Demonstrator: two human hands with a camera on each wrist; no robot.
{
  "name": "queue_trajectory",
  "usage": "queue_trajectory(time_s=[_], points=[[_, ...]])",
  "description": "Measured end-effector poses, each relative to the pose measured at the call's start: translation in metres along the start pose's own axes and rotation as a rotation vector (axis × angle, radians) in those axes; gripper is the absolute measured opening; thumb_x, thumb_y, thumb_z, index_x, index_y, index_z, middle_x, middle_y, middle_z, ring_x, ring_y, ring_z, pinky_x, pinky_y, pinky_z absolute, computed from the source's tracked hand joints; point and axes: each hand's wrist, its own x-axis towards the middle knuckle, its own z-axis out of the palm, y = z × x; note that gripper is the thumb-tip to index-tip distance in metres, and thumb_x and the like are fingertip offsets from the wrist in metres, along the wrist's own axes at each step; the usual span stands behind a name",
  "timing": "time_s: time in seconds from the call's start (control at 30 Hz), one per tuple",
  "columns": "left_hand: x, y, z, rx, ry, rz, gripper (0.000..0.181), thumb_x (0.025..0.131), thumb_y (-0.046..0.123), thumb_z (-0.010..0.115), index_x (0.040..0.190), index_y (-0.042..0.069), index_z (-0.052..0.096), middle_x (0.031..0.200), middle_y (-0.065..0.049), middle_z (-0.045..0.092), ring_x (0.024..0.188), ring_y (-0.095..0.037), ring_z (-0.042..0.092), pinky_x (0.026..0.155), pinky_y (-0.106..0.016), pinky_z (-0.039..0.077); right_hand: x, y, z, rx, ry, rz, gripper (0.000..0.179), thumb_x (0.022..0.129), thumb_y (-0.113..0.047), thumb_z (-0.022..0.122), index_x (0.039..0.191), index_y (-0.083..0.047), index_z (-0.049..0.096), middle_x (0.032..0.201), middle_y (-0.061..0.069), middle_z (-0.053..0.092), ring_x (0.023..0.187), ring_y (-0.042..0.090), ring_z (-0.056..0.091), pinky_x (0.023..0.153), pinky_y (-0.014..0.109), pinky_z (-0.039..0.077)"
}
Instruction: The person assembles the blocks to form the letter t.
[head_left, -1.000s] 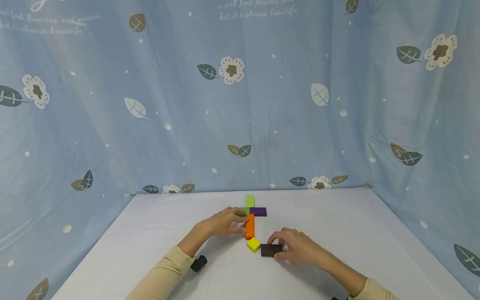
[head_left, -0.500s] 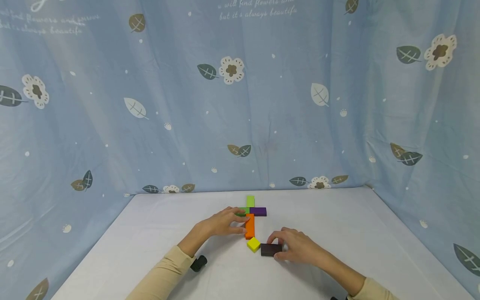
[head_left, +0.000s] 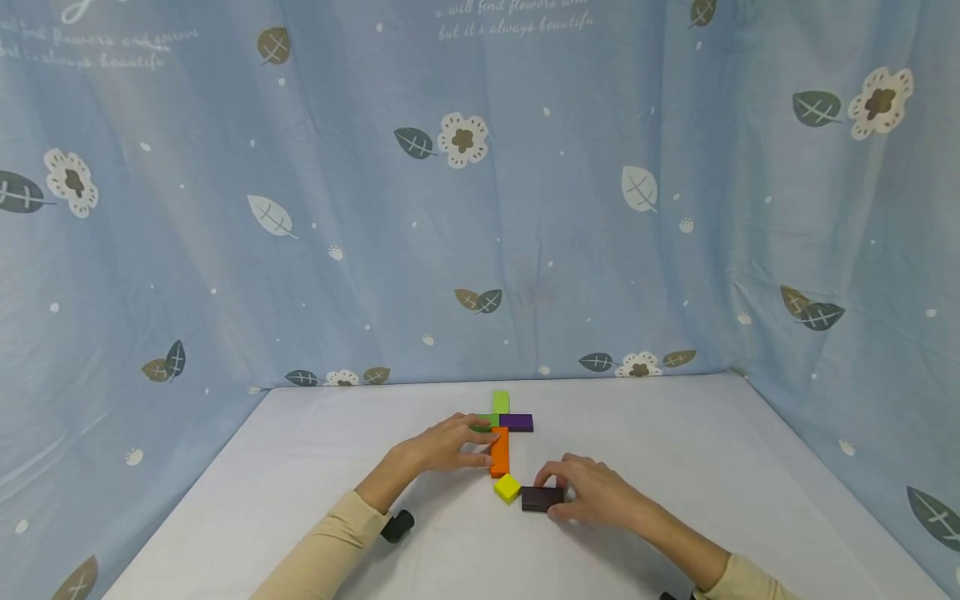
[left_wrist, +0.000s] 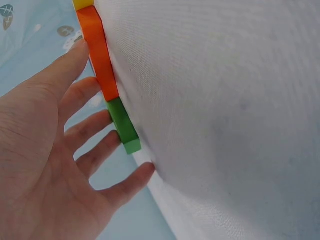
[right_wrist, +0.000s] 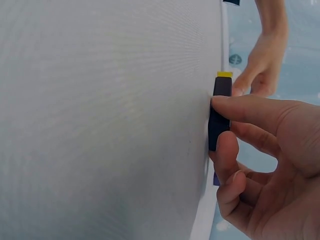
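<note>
Near the middle of the table, my left hand [head_left: 447,443] touches the orange block [head_left: 499,452] with thumb and index finger. Its other fingers spread along the green block [left_wrist: 124,122], partly hidden under them in the head view. My right hand [head_left: 598,493] pinches a black rectangular block [head_left: 540,499] between thumb and fingers, flat and close over the white surface. Just left of that block sits a yellow block [head_left: 507,489], turned cornerwise at the orange block's near end. Beyond the orange one, a purple block [head_left: 516,423] and a light green block [head_left: 501,402] lie joined in a cross shape.
A white cloth covers the table [head_left: 675,442]. Behind and on both sides hangs a blue curtain [head_left: 562,208] with leaf and flower prints. A black cylindrical piece [head_left: 397,527] shows beside my left cuff.
</note>
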Motion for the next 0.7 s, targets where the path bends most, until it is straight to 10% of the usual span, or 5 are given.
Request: queue_trajectory(time_s=[0.7], points=[[-0.0004, -0.0013, -0.0010, -0.030, -0.018, -0.016, 0.053, 0.094, 0.047, 0.061, 0.139, 0.019, 0.058, 0.149, -0.007, 0.048, 0.137, -0.030, 0.044, 0.111, -0.052, 0.039, 0.0011, 0.0003, -0.0016, 0.016, -0.027, 0.039, 0.039, 0.075, -0.029, 0.084, 0.110, -0.023, 0.067, 0.091, -0.002, 0.060, 0.083, 0.017, 0.051, 0.073, 0.040, 0.043]])
